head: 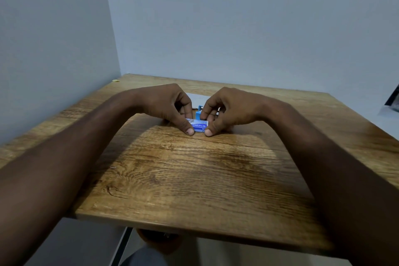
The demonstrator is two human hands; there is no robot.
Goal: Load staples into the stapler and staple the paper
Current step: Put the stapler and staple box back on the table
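A small blue and white staple box (199, 125) rests on the wooden table (194, 179), pinched from both ends. My left hand (170, 107) grips its left end with thumb and fingers. My right hand (224, 110) grips its right end. Just behind the box a blue stapler (199, 111) shows between my fingers, mostly hidden. White paper (197, 98) lies flat behind the hands, only a strip of it visible.
The table stands in a corner between two pale walls. A dark object (394, 99) lies at the table's far right edge. A tiny yellow scrap (116, 80) sits at the far left corner. A loose staple (113, 167) lies on the wood near my left forearm.
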